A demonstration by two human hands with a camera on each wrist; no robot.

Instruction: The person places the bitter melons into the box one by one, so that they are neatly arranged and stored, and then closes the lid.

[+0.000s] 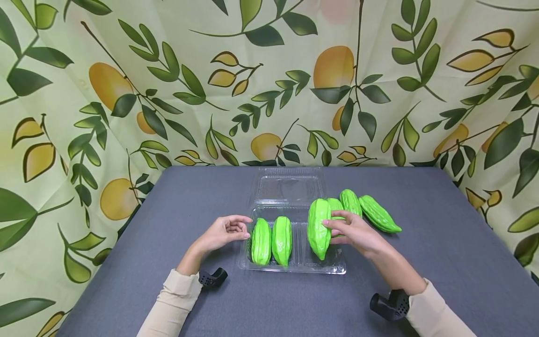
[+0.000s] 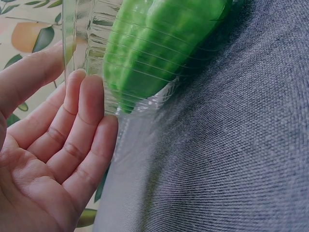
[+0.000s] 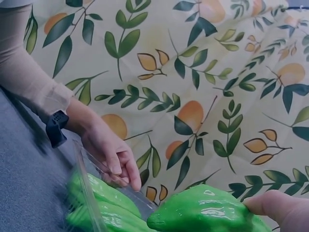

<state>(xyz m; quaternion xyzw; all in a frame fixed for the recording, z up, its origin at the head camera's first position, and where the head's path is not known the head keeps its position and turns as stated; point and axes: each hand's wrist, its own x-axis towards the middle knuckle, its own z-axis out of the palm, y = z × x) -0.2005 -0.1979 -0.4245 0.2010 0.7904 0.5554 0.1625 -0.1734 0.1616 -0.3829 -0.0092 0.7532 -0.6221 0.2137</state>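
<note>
A clear plastic clamshell container (image 1: 301,267) lies open on the table, its lid (image 1: 290,185) folded back behind it. Two green bitter melons (image 1: 261,241) (image 1: 281,240) lie side by side in its left part. My left hand (image 1: 225,231) holds the container's left edge, thumb and fingertips at the rim (image 2: 72,38). Over the container's right part, my right hand (image 1: 353,229) grips another bitter melon (image 1: 318,229), thumb on its near side. In the right wrist view, that melon (image 3: 207,210) shows beside the thumb; the other fingers are out of sight.
Behind and right of the right hand lie more bitter melons (image 1: 351,202) (image 1: 379,214), one partly hidden by the held one. The grey cloth-covered table (image 1: 269,304) meets a leaf-and-fruit patterned curtain (image 1: 269,93) at the back and sides.
</note>
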